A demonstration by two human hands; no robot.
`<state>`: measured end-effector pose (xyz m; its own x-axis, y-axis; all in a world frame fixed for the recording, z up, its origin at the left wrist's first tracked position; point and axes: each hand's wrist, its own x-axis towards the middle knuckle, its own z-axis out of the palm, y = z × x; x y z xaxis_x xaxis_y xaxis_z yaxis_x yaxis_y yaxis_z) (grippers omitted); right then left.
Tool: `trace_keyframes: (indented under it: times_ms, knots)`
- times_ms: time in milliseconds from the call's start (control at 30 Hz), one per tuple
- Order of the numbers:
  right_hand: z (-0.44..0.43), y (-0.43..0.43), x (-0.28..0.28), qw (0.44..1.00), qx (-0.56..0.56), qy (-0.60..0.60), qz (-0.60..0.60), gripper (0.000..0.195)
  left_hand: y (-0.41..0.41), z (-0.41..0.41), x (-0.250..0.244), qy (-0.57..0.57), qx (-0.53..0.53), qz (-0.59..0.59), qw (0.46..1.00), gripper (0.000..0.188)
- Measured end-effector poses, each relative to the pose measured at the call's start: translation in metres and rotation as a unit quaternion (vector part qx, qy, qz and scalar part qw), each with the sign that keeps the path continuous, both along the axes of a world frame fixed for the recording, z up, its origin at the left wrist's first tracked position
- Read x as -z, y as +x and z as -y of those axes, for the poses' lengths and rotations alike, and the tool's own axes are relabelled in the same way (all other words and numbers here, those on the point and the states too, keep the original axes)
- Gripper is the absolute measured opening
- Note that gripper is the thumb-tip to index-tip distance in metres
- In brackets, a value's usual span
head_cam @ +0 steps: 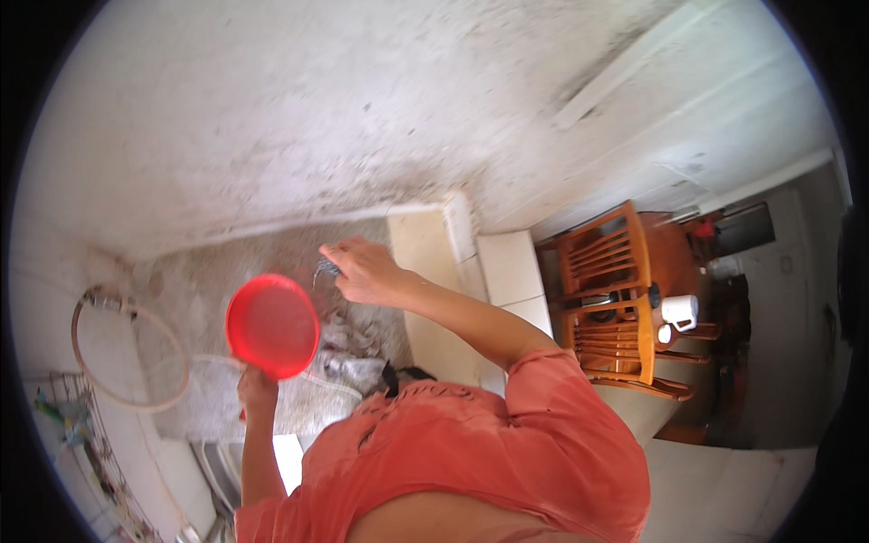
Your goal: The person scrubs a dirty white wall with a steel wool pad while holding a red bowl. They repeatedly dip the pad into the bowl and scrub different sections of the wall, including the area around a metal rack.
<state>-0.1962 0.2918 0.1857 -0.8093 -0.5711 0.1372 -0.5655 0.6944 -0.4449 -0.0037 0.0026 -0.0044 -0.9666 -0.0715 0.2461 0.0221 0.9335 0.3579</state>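
Note:
My left hand (258, 390) grips the lower rim or handle of a round red plastic vessel (271, 326). A bit of red shows below the fist. The vessel's round face is towards me, and I cannot tell how deep it is. To the right of it, my right hand (366, 271) is raised with its fingers closed on a small grey wiry thing, apparently a steel-wool scourer (328, 265). Thin strands hang from the scourer beside the vessel. Rumpled grey cloth (356, 363) lies below, on the rough concrete floor (197, 271).
A coiled hose (185, 360) hangs at the left wall, above a wire rack (88, 421) with small items. A pale tiled ledge (431, 292) borders the floor on the right. Beyond stand wooden chairs (611, 271) and a table with a white mug (679, 312).

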Motion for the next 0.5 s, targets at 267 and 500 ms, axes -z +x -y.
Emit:
trace_keyframes:
  times_ms: [267,500]
  knots:
    - [-0.163,-0.041,-0.262,0.889,0.094,0.212,-0.395,0.032,-0.002,-0.002,0.001,0.015,0.001,0.016,1.0,0.017]
    - [-0.183,-0.042,-0.468,0.638,0.293,0.425,-0.572,0.019,-0.007,-0.018,-0.026,0.014,-0.144,0.179,0.973,0.01]
